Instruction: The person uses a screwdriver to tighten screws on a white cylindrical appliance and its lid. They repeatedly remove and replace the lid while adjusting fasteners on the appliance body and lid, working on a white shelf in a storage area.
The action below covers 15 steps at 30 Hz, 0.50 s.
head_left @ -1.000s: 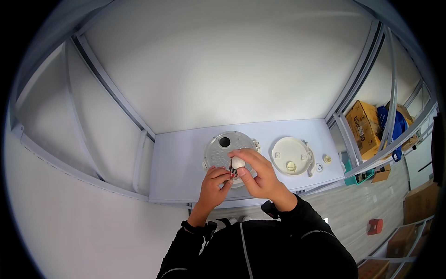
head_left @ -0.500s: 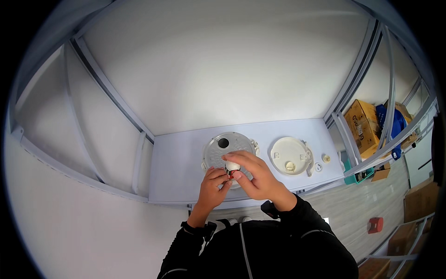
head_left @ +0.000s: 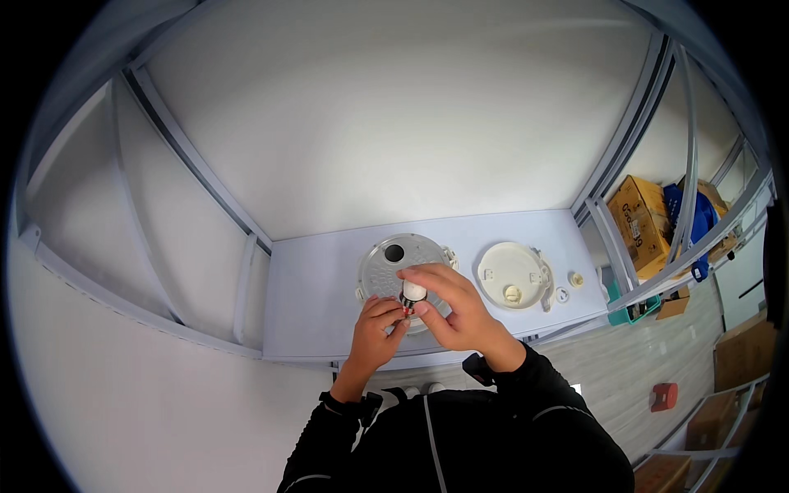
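Observation:
Between my hands is a small white cylindrical part [head_left: 414, 291] with a dark band and a red bit at its lower end. My right hand [head_left: 468, 319] spans it, index finger over the white top and thumb at the dark band. With fingertips pinched at the red lower end, my left hand [head_left: 375, 335] steadies it from the near left. Below lies a round grey lid [head_left: 374, 264] with a dark round hole near its far edge and white fittings on its rim. My hands cover the lid's near part.
Right of the lid rests a round white cover [head_left: 501, 267] with a cream knob inside. Beside it are a small white disc [head_left: 563, 294] and a small cream cap [head_left: 576, 280]. Metal posts frame the white table [head_left: 312, 287]; cardboard boxes [head_left: 640, 226] stand beyond on the right.
The white part has shifted slightly to the right and tilted between my fingers, so more of its white side shows. My hands stay nearly in place.

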Available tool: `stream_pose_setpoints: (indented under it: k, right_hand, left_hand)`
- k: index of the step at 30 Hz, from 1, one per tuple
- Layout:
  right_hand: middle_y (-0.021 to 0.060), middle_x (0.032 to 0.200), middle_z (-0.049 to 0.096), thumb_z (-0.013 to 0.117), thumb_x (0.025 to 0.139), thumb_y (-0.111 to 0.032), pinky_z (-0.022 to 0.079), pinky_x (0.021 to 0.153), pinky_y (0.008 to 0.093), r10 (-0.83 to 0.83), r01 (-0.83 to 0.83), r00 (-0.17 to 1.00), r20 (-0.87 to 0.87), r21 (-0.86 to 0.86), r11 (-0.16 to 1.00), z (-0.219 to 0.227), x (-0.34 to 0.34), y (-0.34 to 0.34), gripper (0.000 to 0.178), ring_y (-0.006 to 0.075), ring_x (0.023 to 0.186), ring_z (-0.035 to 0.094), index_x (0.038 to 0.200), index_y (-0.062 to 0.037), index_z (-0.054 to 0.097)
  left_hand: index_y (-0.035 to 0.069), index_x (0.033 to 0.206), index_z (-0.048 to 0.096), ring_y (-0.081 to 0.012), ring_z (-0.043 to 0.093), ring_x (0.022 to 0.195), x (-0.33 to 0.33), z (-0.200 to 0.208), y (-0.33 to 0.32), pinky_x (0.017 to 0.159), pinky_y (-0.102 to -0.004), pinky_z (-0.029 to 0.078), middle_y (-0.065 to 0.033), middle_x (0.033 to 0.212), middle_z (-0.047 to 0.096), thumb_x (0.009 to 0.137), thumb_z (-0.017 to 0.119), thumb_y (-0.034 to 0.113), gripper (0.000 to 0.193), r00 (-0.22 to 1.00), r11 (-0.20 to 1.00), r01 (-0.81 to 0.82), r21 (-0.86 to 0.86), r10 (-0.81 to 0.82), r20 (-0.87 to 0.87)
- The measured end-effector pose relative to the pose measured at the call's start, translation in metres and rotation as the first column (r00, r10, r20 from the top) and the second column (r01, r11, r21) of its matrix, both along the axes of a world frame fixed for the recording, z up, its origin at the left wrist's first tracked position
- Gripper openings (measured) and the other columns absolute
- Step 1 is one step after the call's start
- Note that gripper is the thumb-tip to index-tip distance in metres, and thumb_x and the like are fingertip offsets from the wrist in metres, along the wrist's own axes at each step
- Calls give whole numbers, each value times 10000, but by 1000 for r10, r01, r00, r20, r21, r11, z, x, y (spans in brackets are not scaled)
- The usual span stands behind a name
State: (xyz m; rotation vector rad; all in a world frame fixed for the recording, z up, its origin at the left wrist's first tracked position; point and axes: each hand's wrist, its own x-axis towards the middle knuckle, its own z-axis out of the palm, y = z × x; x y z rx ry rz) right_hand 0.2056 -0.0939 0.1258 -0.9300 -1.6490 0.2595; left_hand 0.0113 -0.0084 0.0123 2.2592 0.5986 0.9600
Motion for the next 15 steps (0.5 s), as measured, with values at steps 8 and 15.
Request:
stream_pose_setpoints:
  k: [8, 15]
  right_hand:
    - [183, 1328, 638, 795, 894, -100, 565, 944, 406, -118, 117, 992, 44, 19, 993, -6, -1, -1, 470, 356, 1118, 681, 1345, -31, 681]
    - [165, 1268, 645, 818, 880, -93, 566, 952, 395, -50, 50, 996, -72, -5, 999, 3, -6, 1, 482, 330, 1035, 678, 1341, -34, 688]
  left_hand:
    - [34, 1021, 774, -335, 688, 1150, -1, -2, 2, 1113, -518, 448, -90, 1119, 747, 886, 803, 93, 150, 1000, 1000, 6, 3, -6, -9]
    - [31, 1031, 779, -331, 692, 1152, 0, 2, 0, 1115, -520, 450, -93, 1106, 752, 890, 811, 101, 160, 1000, 1000, 4, 13, -4, -4]
